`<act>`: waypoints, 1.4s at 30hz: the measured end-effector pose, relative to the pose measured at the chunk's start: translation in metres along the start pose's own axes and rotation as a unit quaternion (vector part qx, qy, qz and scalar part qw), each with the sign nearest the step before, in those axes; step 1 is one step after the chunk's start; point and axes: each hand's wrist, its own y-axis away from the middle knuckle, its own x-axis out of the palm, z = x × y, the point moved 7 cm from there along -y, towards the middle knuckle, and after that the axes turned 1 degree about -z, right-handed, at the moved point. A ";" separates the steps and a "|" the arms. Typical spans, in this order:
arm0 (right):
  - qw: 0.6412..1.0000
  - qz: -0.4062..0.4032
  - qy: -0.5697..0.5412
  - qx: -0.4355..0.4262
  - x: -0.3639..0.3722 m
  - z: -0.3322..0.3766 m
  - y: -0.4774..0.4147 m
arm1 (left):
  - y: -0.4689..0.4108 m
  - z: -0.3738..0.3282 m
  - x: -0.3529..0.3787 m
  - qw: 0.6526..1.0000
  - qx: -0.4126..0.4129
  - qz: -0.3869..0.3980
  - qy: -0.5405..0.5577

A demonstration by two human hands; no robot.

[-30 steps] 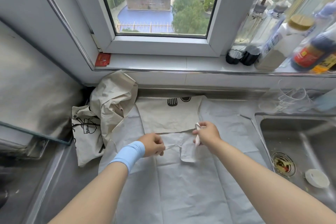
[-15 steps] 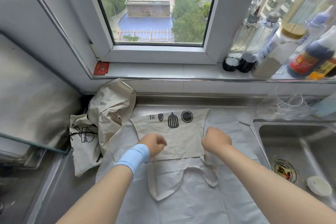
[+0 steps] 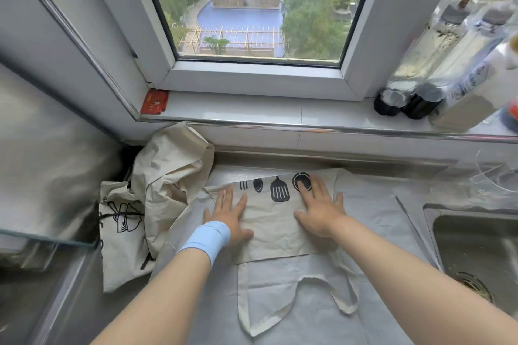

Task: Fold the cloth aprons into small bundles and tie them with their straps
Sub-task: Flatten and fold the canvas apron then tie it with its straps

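Note:
A beige cloth apron (image 3: 277,230) with black utensil prints lies folded flat on a pale sheet on the counter. Its neck strap (image 3: 347,288) and bib end trail toward me. My left hand (image 3: 228,214), with a blue wristband, presses flat on the apron's left side, fingers spread. My right hand (image 3: 318,206) presses flat on the right side, fingertips over the round print. Neither hand holds anything. More crumpled beige aprons (image 3: 157,193) are heaped at the left against the wall.
A steel sink (image 3: 476,246) with its drain lies at the right. Bottles (image 3: 437,64) stand on the windowsill, and a red packet (image 3: 154,101) sits at its left end. A glass-edged stove area (image 3: 42,238) is on the left. Clear plastic ware (image 3: 493,173) sits behind the sink.
My hands let go of the strap, moved forward onto the folded apron and opened flat. The strap end now lies loose near me.

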 end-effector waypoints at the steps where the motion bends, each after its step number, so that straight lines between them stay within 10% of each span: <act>1: 1.000 0.000 0.002 -0.001 -0.001 0.000 -0.002 | -0.001 0.000 -0.003 1.000 0.004 -0.008 0.001; 8: 0.993 -0.095 0.074 0.018 -0.020 0.037 0.013 | 0.026 0.015 -0.045 0.967 0.043 -0.202 0.149; 14: 0.978 -0.098 0.048 -0.177 0.033 0.150 0.085 | 0.100 0.052 -0.055 0.937 0.060 -0.319 0.128; 19: 0.994 -0.069 0.040 -0.076 0.099 0.171 0.122 | 0.163 0.103 -0.027 0.916 -0.036 -0.360 0.172; 29: 0.995 0.013 0.068 -0.070 0.113 0.190 0.114 | 0.214 0.162 0.102 0.942 -0.213 -0.148 0.211; 42: 0.985 -0.150 0.064 -0.052 0.160 0.179 0.232 | 0.232 0.175 0.128 0.927 -0.252 -0.076 0.268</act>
